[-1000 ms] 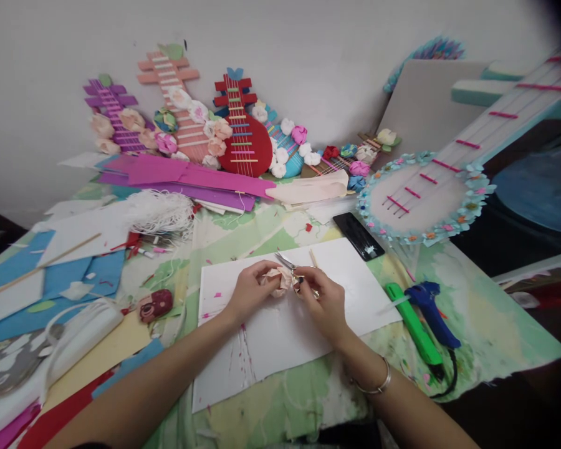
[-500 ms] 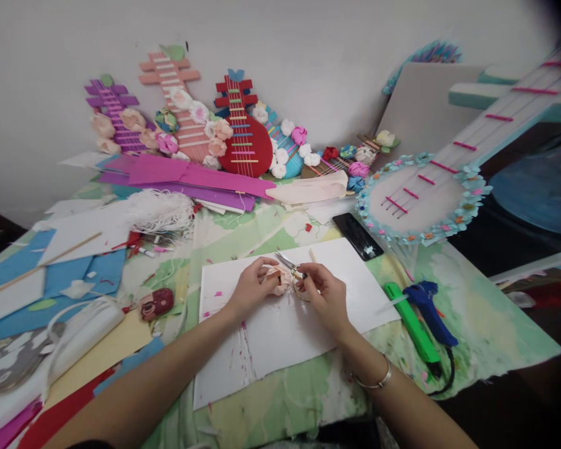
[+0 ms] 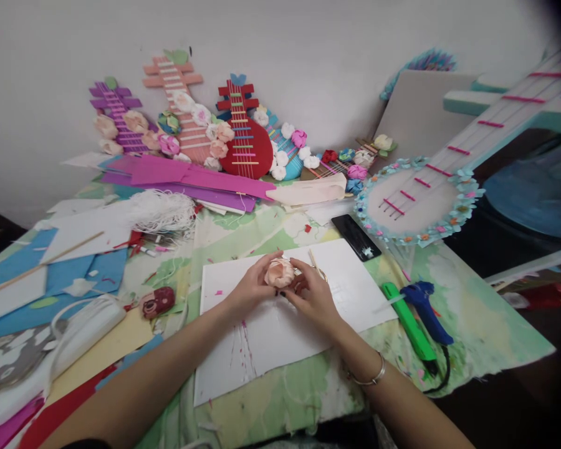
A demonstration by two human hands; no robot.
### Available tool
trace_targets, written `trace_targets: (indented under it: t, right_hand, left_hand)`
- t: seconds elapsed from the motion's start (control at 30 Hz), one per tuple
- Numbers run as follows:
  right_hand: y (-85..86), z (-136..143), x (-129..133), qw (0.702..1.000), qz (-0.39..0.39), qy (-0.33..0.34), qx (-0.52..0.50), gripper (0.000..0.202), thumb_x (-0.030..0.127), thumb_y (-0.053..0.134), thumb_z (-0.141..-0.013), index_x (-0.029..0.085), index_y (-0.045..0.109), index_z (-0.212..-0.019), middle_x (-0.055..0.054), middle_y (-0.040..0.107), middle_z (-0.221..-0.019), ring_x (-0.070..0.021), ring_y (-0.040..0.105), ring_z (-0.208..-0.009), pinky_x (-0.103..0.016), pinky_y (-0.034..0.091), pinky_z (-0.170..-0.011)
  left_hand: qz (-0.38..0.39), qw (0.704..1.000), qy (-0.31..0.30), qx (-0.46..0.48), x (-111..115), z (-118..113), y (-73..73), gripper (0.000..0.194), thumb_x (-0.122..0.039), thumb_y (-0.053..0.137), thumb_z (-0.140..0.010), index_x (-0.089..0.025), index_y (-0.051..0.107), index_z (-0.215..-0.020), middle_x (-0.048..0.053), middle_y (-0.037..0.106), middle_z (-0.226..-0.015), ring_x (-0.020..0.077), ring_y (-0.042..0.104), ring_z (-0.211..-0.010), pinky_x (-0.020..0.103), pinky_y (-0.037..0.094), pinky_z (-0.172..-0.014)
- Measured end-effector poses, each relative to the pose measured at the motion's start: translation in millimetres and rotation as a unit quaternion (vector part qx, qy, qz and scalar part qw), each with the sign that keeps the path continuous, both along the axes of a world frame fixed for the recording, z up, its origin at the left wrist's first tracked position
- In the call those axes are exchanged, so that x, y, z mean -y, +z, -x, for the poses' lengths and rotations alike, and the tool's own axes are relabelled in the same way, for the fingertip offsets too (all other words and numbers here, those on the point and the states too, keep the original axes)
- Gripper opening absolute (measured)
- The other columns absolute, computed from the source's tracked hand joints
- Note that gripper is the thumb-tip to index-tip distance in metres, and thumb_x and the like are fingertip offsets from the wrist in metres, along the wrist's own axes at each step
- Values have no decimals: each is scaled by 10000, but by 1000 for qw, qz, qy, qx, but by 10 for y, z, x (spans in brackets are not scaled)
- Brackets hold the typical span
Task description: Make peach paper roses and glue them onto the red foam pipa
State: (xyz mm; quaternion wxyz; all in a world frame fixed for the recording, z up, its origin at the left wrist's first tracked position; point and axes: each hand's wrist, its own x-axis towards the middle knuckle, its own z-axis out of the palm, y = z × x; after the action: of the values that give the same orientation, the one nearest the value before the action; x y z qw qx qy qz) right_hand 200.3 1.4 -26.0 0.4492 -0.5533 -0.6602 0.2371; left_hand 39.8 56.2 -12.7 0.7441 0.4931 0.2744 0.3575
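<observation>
A pale pink paper flower [image 3: 279, 273] is cupped between my two hands, just above a white board [image 3: 299, 340]. My left hand [image 3: 253, 284] grips its left side. On the flower's right side, the fingers of my right hand [image 3: 312, 293] are closed round the petals. A gold scissor handle [image 3: 323, 274] shows behind my right hand; the blades are hidden, and I cannot make out whether the scissors lie on the board or hang from the fingers. Pink marks and scraps dot the board.
A green utility knife [image 3: 411, 329] and a blue glue gun [image 3: 425, 312] lie at the right. A black phone [image 3: 356, 237] sits beyond the board. Decorated lute models, including a red one [image 3: 247, 146], lean along the wall. White string [image 3: 163, 211] is heaped at the left.
The scissors, held in my right hand over the flower before, are now mostly hidden behind that hand. My right hand has closed on the flower, which now faces upward between both hands.
</observation>
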Motion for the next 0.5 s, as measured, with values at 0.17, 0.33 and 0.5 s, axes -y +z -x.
trace_targets:
  t: [0.17, 0.33, 0.5]
  right_hand:
    - [-1, -62, -30, 1000, -4, -14, 13, 530, 168, 627, -716, 185, 498, -1230, -106, 625, -1110, -166, 600, -760, -321, 524, -675]
    - [31, -100, -28, 1000, -3, 14, 0, 518, 165, 606, -736, 202, 492, -1240, -99, 616, -1132, -155, 596, -771, -293, 520, -654]
    - [68, -97, -19, 999, -13, 28, 9, 503, 187, 624, -738, 193, 512, -1229, -103, 627, -1133, -190, 604, -880, -319, 521, -722]
  left_hand:
    - [-90, 994, -61, -2, -10, -6, -69, 826, -171, 704, -665, -210, 336, -1403, 139, 445, -1396, 294, 488, -1233, 370, 437, -983]
    - [-153, 986, -62, -39, -38, -1, -105, 687, -275, 660, -775, -188, 357, -1385, 150, 439, -1405, 288, 477, -1253, 391, 430, -1010]
    - [-172, 980, -47, -86, -45, 5, -101, 551, -229, 616, -803, -175, 427, -1318, 130, 544, -1303, 259, 565, -1152, 389, 452, -981]
